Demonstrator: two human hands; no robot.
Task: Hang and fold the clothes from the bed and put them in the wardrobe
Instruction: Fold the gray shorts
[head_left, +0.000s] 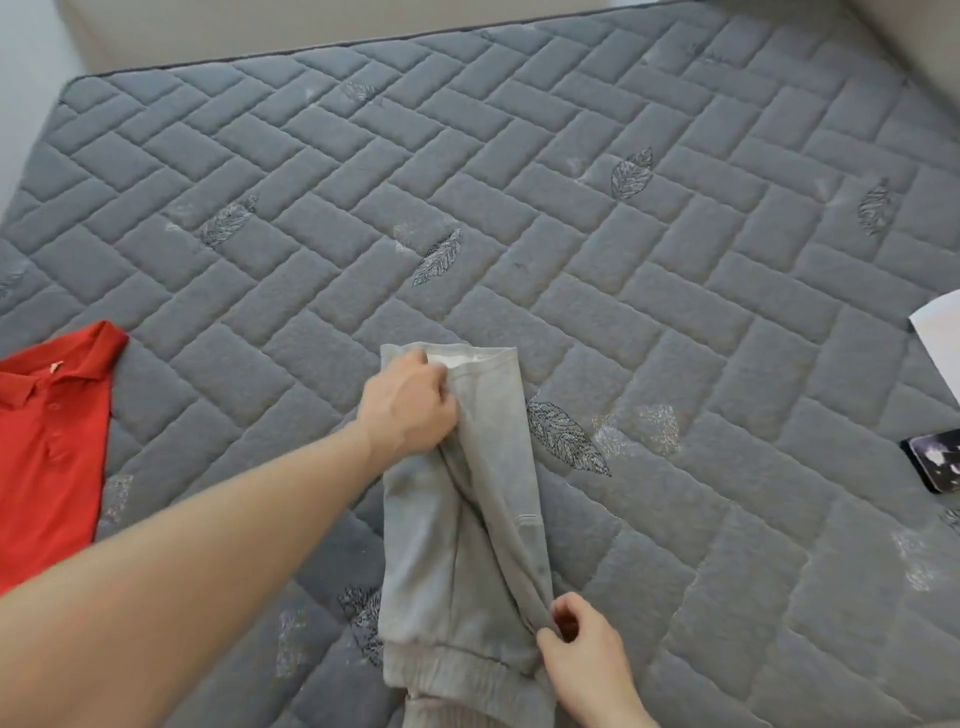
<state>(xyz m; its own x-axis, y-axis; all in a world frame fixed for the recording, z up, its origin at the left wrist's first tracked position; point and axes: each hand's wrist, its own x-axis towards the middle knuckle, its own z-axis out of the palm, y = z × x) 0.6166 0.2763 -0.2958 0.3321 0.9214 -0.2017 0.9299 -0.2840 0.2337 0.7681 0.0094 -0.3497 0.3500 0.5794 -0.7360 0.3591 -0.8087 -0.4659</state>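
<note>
A pair of light grey fleece jogging trousers (462, 525), folded lengthwise into a narrow strip, lies on the dark grey quilted mattress of the bed (623, 234), with the elastic cuffs at the near edge and the far end doubled over. The left hand (410, 405) is clenched on a bunch of the fabric near the far end of the trousers. The right hand (582, 649) pinches the right-hand edge of the trousers close to the cuffs.

A red polo shirt with a buttoned collar (52, 441) lies flat on the mattress well to the left of the trousers, not yet dealt with. To the right of the trousers, at the edge of the view, a white sheet-like thing (940, 343) and a dark patterned flat object (935, 460) are cut off; what they are cannot be told.

The fold looks unfinished, and the risk lies in the loose ridge of cloth running between the two hands. If the hands pull unevenly, that ridge may set into a crease or the layers may slide apart. Fleece is soft and slack, so lifting from one end alone would likely let the fold fall open. The cuffs, near the bed's edge, could drag off.
</note>
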